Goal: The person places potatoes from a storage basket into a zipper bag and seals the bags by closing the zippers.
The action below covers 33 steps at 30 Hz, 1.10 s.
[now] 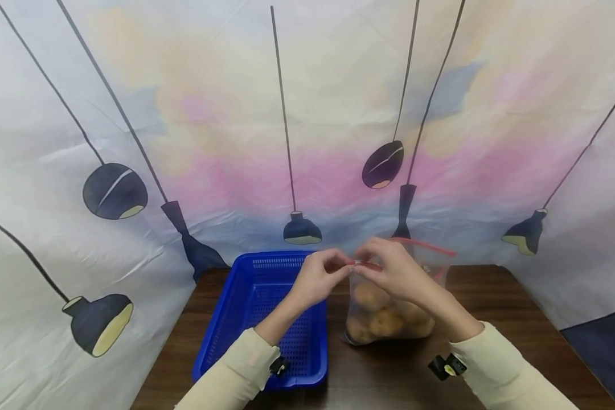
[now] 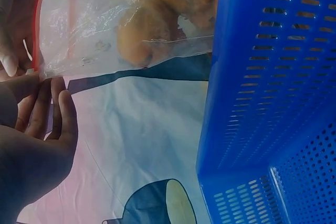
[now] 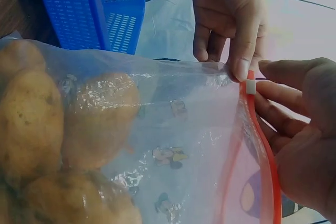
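Note:
A clear plastic slider bag (image 1: 425, 330) with a red zip strip (image 3: 265, 156) stands on the table, holding several potatoes (image 3: 31, 114). My left hand (image 1: 315, 276) pinches the bag's top left corner, its thumb lying over the end of the strip in the right wrist view. Close against it, my right hand (image 1: 392, 267) holds the strip at the small white slider (image 3: 251, 86), thumb and forefinger on either side. Small printed figures (image 3: 170, 156) show on the plastic. From the left wrist view, the right fingers are partly hidden behind the strip.
A blue perforated plastic basket (image 1: 215, 330) stands left of the bag, beneath my left forearm. Both are on a dark wooden table (image 1: 492, 319). Behind the table hangs a cloth backdrop (image 1: 338, 114) printed with lamps.

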Each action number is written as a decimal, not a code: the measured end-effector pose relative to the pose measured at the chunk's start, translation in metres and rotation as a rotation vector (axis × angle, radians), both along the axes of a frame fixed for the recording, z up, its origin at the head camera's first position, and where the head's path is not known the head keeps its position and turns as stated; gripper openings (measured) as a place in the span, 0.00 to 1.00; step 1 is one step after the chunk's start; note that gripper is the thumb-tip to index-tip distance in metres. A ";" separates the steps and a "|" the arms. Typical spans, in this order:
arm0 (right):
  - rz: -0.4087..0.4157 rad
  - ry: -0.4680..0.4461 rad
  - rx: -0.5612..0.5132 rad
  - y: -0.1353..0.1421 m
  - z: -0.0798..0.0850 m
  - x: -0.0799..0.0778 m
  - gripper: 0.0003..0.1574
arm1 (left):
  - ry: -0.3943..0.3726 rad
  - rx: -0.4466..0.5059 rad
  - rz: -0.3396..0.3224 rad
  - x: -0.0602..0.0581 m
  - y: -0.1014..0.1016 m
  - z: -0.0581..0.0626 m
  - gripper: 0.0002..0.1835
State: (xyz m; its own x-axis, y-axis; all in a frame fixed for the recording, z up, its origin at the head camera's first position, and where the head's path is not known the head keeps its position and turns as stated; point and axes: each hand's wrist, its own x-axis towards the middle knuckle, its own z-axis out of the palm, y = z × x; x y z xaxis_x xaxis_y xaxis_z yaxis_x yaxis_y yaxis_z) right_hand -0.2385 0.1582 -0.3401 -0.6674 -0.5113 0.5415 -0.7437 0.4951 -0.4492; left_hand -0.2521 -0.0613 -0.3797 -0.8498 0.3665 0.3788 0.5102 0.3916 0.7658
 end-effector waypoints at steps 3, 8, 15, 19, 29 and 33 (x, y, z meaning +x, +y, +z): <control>-0.008 0.005 0.018 -0.002 -0.001 -0.001 0.06 | -0.008 0.004 -0.002 0.000 0.000 -0.001 0.04; 0.002 0.010 0.060 -0.003 -0.001 -0.004 0.04 | -0.019 0.022 -0.013 -0.001 -0.001 -0.002 0.03; 0.008 0.020 0.112 0.000 -0.001 -0.008 0.04 | -0.026 0.028 -0.034 -0.001 -0.001 -0.002 0.03; 0.032 0.033 0.120 0.003 -0.002 -0.008 0.03 | -0.013 0.012 -0.037 -0.001 0.000 -0.001 0.03; 0.048 0.072 0.165 0.012 -0.007 -0.006 0.06 | 0.048 -0.028 -0.060 0.008 0.005 0.003 0.04; 0.042 0.105 0.185 0.018 -0.009 -0.007 0.07 | 0.057 -0.016 -0.041 0.011 0.003 0.002 0.04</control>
State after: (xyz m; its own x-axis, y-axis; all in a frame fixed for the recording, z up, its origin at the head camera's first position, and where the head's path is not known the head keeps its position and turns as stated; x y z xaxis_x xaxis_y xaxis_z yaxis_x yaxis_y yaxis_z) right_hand -0.2460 0.1764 -0.3488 -0.5885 -0.6346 0.5010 -0.8032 0.5299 -0.2722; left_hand -0.2415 -0.0580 -0.3777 -0.8115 0.4068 0.4195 0.5682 0.3816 0.7290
